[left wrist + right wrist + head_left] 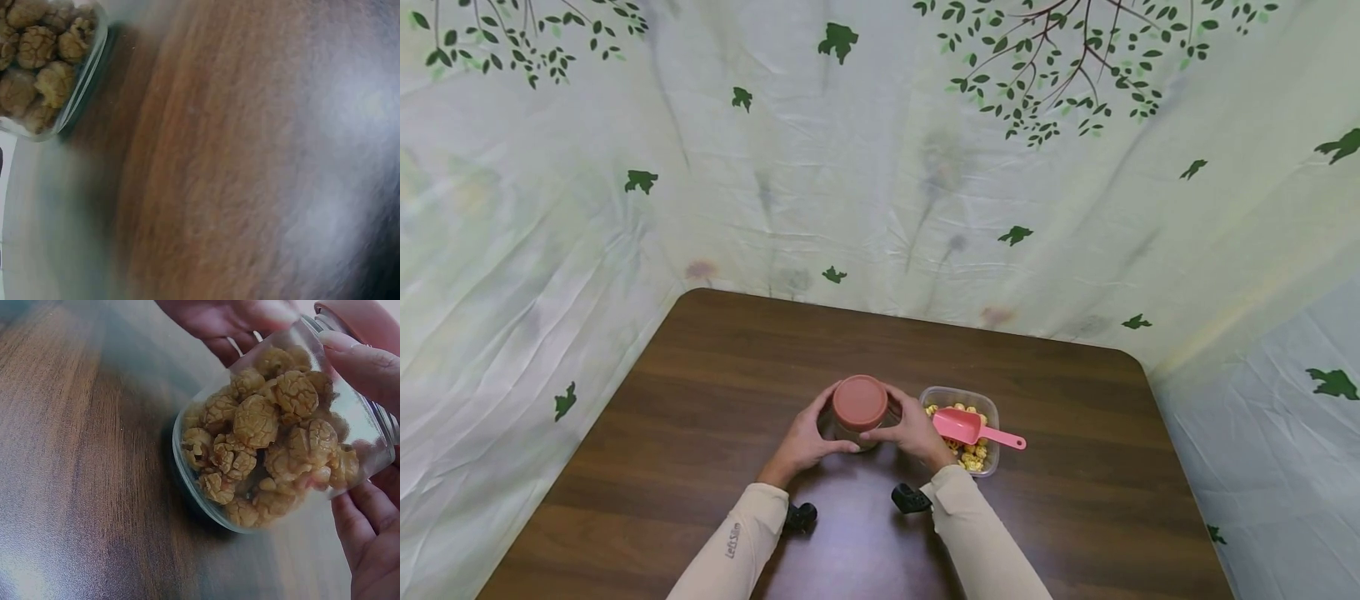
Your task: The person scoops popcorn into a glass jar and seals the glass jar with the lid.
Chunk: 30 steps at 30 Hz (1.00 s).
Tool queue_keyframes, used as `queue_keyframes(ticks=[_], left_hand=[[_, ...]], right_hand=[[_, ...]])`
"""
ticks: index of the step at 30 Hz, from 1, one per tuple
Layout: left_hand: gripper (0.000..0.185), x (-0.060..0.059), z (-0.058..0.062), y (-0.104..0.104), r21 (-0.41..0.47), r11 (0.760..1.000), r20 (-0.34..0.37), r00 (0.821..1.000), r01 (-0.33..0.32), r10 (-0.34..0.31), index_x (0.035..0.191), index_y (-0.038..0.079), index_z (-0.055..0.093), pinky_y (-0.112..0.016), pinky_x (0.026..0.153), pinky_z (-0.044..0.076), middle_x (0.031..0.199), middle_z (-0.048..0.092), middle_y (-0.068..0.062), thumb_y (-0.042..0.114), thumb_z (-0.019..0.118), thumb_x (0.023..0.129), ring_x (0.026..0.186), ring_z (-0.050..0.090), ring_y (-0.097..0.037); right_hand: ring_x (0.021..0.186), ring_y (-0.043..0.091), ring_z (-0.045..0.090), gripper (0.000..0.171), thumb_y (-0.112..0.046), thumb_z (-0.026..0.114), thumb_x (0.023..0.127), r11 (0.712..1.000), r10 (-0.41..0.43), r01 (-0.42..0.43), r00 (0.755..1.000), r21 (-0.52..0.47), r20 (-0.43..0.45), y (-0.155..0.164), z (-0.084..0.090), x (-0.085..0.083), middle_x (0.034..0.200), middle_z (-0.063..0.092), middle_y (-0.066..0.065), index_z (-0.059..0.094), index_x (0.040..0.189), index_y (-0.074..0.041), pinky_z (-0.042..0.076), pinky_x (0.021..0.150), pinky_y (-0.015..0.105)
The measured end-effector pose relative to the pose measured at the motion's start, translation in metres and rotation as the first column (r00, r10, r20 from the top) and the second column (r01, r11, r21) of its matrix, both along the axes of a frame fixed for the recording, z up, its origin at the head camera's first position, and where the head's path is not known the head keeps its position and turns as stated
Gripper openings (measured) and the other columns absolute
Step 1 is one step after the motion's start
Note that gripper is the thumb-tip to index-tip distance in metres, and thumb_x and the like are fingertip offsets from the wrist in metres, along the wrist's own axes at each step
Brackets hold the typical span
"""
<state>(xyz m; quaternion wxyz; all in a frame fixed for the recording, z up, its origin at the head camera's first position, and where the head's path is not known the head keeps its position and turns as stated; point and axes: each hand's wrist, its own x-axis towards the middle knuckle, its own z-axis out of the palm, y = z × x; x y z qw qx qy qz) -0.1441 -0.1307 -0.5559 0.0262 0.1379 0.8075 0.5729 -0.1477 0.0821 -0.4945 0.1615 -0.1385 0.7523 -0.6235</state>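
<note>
A clear jar with a reddish-pink lid holds caramel-coloured popcorn. It is upright between both hands, its base at the tabletop; whether it touches the wood I cannot tell. My left hand curves round the left side, thumb at the front. From the right, my right hand grips it, thumb laid across the glass below the lid and fingers round the far side. Only a lower corner of the jar shows in the left wrist view. The lid looks seated on the rim.
Right of the hands, a clear plastic tub holds more popcorn, with a pink scoop lying across it, handle over the right rim. The brown wooden table has a leaf-patterned curtain behind it and along its sides.
</note>
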Motion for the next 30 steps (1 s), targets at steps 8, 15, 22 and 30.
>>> queue_keyframes(ticks=[8, 15, 22, 30], left_hand=[[0.099, 0.003, -0.003, 0.007, 0.005, 1.0, 0.017, 1.0, -0.019, 0.019, 0.145, 0.004, 0.038, -0.054, 0.109, 0.029, 0.139, 0.05, -0.019, 0.014, 0.092, 0.062, 0.13, 0.043, -0.035], [0.102, 0.002, -0.003, 0.013, 0.055, 0.998, 0.049, 0.999, -0.027, 0.025, 0.146, 0.003, 0.034, -0.052, 0.109, 0.03, 0.141, 0.047, -0.02, 0.012, 0.091, 0.063, 0.131, 0.043, -0.034], [0.105, -0.001, -0.007, 0.016, 0.04, 0.997, 0.052, 0.996, -0.071, 0.069, 0.146, 0.004, 0.036, -0.054, 0.109, 0.029, 0.14, 0.049, -0.019, 0.015, 0.093, 0.059, 0.13, 0.044, -0.035], [0.103, -0.003, -0.01, 0.015, 0.062, 0.997, 0.049, 0.998, -0.046, 0.043, 0.147, 0.005, 0.036, -0.055, 0.109, 0.028, 0.141, 0.049, -0.017, 0.014, 0.092, 0.062, 0.131, 0.043, -0.033]], right_hand=[[0.133, 0.032, 0.043, 0.077, -0.003, 0.08, 0.076, 1.0, 0.011, -0.011, 1.0, -0.001, -0.005, 0.0, 0.001, 0.001, 0.141, 0.05, 0.017, 0.041, 0.143, 0.001, 0.032, 0.109, 0.048], [0.134, 0.033, 0.042, 0.077, -0.002, 0.08, 0.077, 1.0, 0.009, -0.009, 1.0, -0.008, 0.008, 0.001, 0.0, 0.0, 0.141, 0.049, 0.017, 0.041, 0.143, 0.001, 0.031, 0.11, 0.049], [0.133, 0.034, 0.042, 0.076, -0.001, 0.08, 0.077, 1.0, 0.016, -0.016, 1.0, -0.002, -0.018, 0.001, -0.008, -0.003, 0.141, 0.049, 0.019, 0.041, 0.142, 0.003, 0.033, 0.109, 0.049], [0.133, 0.027, 0.043, 0.079, -0.007, 0.082, 0.075, 1.0, -0.016, 0.016, 1.0, -0.017, -0.004, 0.001, -0.034, -0.012, 0.141, 0.051, 0.011, 0.043, 0.143, -0.006, 0.032, 0.11, 0.045]])
